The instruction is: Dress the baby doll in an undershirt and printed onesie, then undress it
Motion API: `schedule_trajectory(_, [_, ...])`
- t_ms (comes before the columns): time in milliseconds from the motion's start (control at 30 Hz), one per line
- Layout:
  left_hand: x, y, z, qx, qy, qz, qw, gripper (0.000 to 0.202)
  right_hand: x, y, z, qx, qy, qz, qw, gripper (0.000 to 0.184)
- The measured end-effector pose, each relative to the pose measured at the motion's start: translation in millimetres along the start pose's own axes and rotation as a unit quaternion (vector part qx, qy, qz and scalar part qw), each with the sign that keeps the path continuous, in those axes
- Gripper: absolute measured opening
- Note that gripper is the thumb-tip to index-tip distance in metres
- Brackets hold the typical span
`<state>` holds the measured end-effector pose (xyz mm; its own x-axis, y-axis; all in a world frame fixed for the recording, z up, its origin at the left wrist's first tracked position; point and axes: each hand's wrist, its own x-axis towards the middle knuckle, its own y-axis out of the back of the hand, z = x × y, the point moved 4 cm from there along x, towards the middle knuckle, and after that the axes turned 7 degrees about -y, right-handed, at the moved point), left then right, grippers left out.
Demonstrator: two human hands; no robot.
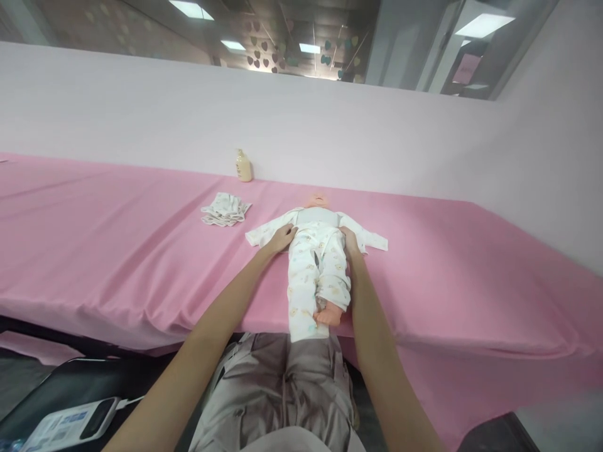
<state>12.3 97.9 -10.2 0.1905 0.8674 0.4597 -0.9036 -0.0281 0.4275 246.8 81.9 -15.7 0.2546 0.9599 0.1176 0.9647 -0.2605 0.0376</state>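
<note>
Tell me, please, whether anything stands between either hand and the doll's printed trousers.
Nothing visible does: the left hand and the right hand are at the waist of the printed trousers, one on each side. The folded white cloth and the pump bottle sit off to the left, apart from both.

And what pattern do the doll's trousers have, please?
The trousers are white with small, scattered yellowish prints, shown in the head view.

Bright, flat, diffuse indoor light. Ceiling panels glare white in dimmer upper glass. Faint soft shadow on desk right of doll; right wall greyer. Wide-angle bowing toward edges; pump bottle label soft, unreadable.
</note>
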Motion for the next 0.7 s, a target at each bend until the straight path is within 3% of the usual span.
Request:
schedule_trajectory(167, [-2, -1.3, -9, -0.003, 0.037, 0.020, 0.999, 0.035, 3, 2, 6, 0.064, -0.048, -0.053, 0.995, 0.021])
schedule_trajectory(267, [-2, 0.9, -14, -0.017, 0.065, 0.026, 0.997, 0.041, 6, 6, 11, 0.078, -0.065, -0.055, 0.993, 0.021])
schedule_trajectory(367, [-5, -3.5, -20, -0.102, 0.114, 0.032, 0.988, 0.043, 5, 10, 13, 0.083, -0.073, -0.036, 0.993, 0.020])
schedule_trajectory(533, [-10, -14.7, -15, -0.354, 0.153, 0.067, 0.920, 0.038, -3, 9, 10, 0.086, -0.065, 0.006, 0.994, 0.019])
schedule_trajectory(633, [-12, -18.4, -2, -0.458, 0.143, 0.036, 0.877, 0.030, -6, 3, 6, 0.085, -0.032, -0.015, 0.996, 0.023])
schedule_trajectory(700, [-14, -19.1, 5, -0.463, 0.153, 0.011, 0.873, 0.034, -7, -4, 1, 0.068, -0.002, -0.040, 0.997, 0.026])
